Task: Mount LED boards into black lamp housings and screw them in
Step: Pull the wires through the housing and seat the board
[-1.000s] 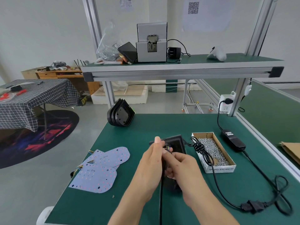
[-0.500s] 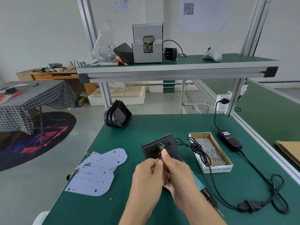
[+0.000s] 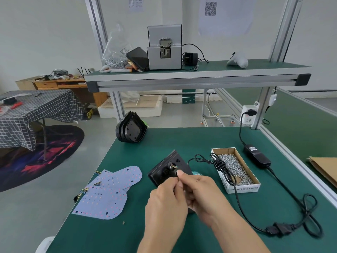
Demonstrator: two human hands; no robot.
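Item: black lamp housing, back up on green surface, tilted, long axis running away-left, touching my hands just ahead; right hand nearer, pinching wires at its round hole, left hand curled beside, contents I can't tell.

My left hand and right hand cover the near half of the black lamp housing, so I cannot tell what the fingers grip there or how the thin wires at its round hole run. Only a sliver of a teal tool shows behind my right hand. Both forearms are cut off by the bottom edge. The print on the sheets pinned to the wall is too small to read.
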